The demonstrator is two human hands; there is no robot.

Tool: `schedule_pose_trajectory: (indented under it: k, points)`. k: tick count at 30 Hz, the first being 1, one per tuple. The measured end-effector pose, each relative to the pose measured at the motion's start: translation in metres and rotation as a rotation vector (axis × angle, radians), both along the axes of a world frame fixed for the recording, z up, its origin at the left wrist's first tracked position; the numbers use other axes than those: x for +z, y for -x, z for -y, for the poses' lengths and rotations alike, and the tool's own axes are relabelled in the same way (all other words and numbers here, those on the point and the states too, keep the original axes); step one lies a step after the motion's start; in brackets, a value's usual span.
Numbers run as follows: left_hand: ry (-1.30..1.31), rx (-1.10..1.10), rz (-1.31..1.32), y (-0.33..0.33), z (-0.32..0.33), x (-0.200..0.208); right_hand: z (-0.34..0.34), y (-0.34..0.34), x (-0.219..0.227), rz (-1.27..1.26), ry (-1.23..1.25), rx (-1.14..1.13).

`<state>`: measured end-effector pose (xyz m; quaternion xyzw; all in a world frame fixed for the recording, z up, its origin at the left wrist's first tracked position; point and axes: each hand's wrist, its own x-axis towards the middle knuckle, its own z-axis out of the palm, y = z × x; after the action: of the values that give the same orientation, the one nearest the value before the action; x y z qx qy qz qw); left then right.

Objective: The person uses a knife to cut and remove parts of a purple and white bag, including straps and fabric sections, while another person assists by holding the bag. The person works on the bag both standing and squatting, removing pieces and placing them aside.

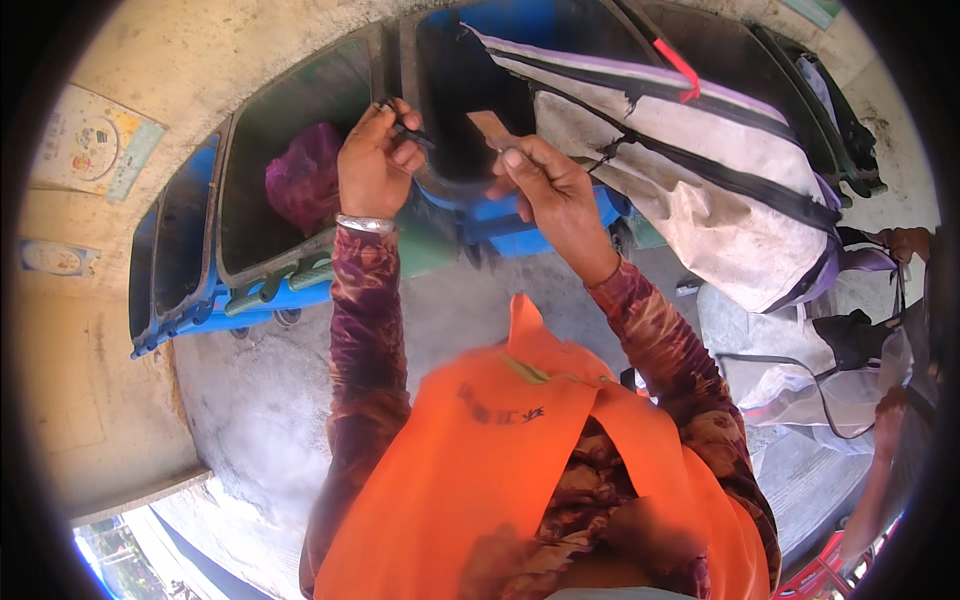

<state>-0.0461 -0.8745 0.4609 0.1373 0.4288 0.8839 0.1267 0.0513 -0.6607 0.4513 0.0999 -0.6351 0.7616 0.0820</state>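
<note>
In the upper middle of the frame, we see a small, flat, brown piece that looks like card point(487, 127), its top end sticking up out of the right hand point(550, 190). The thumb presses it against the bent fingers, so that hand is gripping. Just to the left, the left hand point(378, 160) has its fingers curled around a small, dark, thin thing point(412, 130). We cannot tell what it is.

We think the brown piece is light and a bit stiff, but it could bend or tear if we squeeze hard. It does not look slippery. We would pinch it flat by its lower end. The dark thing seems light too, and perhaps soft, so we would hold it with our fingertips.

Now we count. We find one brown piece and one dark thing. In the upper left we see one shiny pink-purple plastic bag point(303, 178), inside one green plastic bin point(255, 190). At the upper right leans one big, dirty white cloth bag with black straps point(690, 215). We count at least four bins with no lids over them in the row, but the white bag hides part of it.
</note>
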Motion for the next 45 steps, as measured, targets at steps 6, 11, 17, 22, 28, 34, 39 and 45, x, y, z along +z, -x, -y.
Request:
schedule_pose_trajectory:
  k: [6,11,17,22,28,34,39,45]
  points:
    - [0.231,-0.082,0.11,-0.024,-0.037,-0.007,0.008,0.031,-0.005,-0.096,0.085,-0.131]
    - [0.33,-0.306,0.153,-0.019,-0.058,-0.019,-0.011,0.035,-0.007,0.056,-0.054,-0.095]
    - [0.276,-0.539,0.192,-0.01,-0.082,-0.022,-0.051,0.029,-0.007,0.234,0.063,-0.083]
    - [0.562,-0.38,-0.096,-0.013,-0.104,-0.017,-0.06,0.027,-0.01,0.11,-0.163,-0.458]
    - [0.708,-0.148,-0.295,-0.015,-0.109,-0.014,-0.072,0.018,-0.007,0.264,-0.178,-0.381]
    - [0.75,-0.142,-0.323,-0.022,-0.114,-0.017,-0.067,0.019,-0.022,0.177,-0.048,-0.185]
    - [0.876,-0.064,-0.425,-0.031,-0.114,-0.019,-0.063,0.015,-0.035,0.359,0.115,-0.197]
    - [0.903,-0.16,-0.376,-0.032,-0.111,-0.024,-0.061,0.008,-0.042,0.271,-0.013,-0.208]
